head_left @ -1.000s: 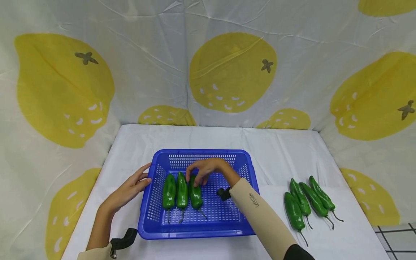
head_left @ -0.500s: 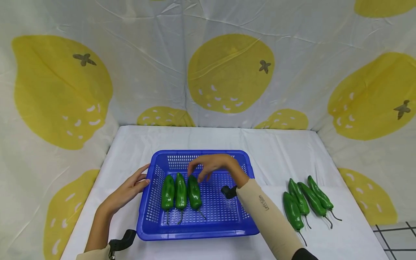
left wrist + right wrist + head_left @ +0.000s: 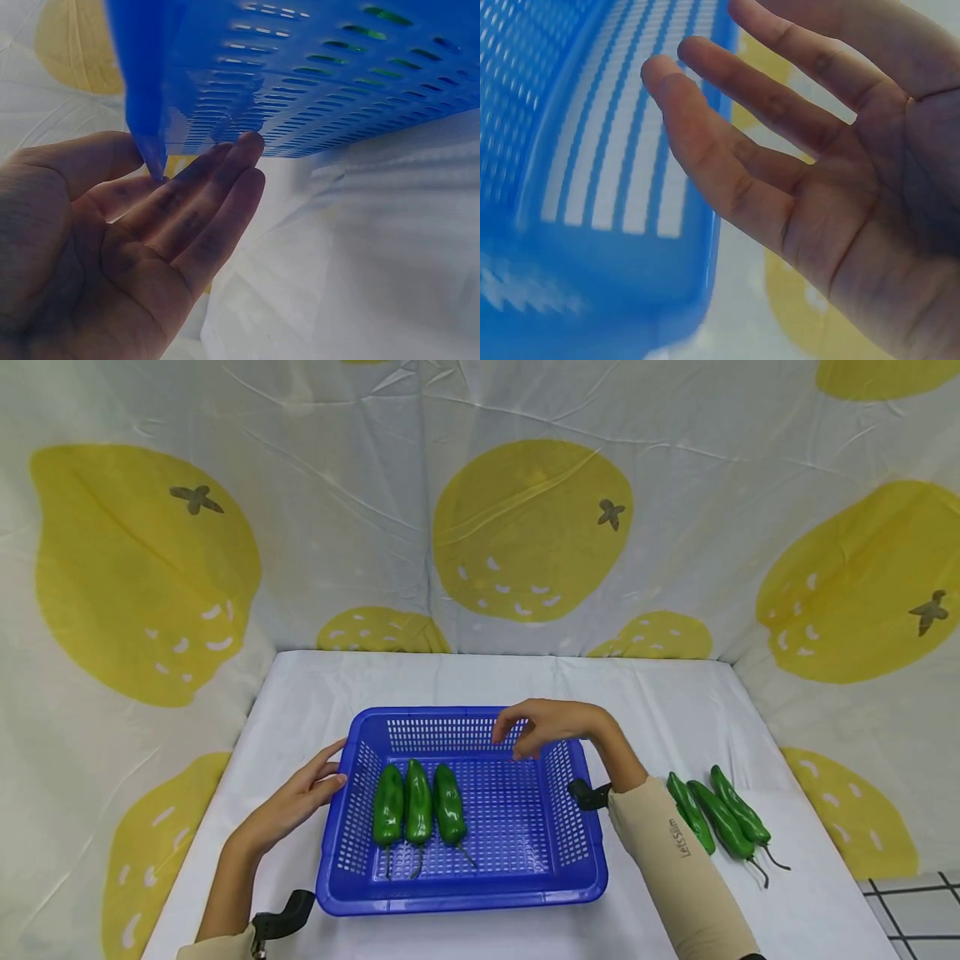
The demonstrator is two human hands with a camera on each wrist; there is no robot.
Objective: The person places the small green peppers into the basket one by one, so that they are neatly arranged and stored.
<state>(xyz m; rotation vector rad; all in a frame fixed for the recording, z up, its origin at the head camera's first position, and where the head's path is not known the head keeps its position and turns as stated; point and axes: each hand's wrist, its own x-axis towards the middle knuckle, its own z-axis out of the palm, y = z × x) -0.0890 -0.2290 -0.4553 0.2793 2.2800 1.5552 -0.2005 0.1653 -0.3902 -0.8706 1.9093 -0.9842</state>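
Note:
Three green chili peppers [image 3: 417,802] lie side by side in the left half of a blue plastic basket [image 3: 465,902], stems toward the person. At the basket's left rim, my left hand [image 3: 300,789] rests its thumb and fairly straight fingers against the edge. The left wrist view shows these fingers [image 3: 225,187] along the outside of the perforated wall. Above the back right part of the basket hovers my right hand [image 3: 551,724], its fingers loosely bent and holding nothing. Nothing lies between its fingers [image 3: 735,82] in the right wrist view either.
On the white-covered table [image 3: 652,693], more green chili peppers [image 3: 723,818] lie to the right of the basket, partly hidden by the right forearm. A lemon-print cloth [image 3: 375,527] hangs behind and at both sides. Floor tiles [image 3: 907,914] show at lower right.
My right hand has let go of the rightmost pepper in the basket, lifted and moved right toward the back right corner. The left hand stays at the rim.

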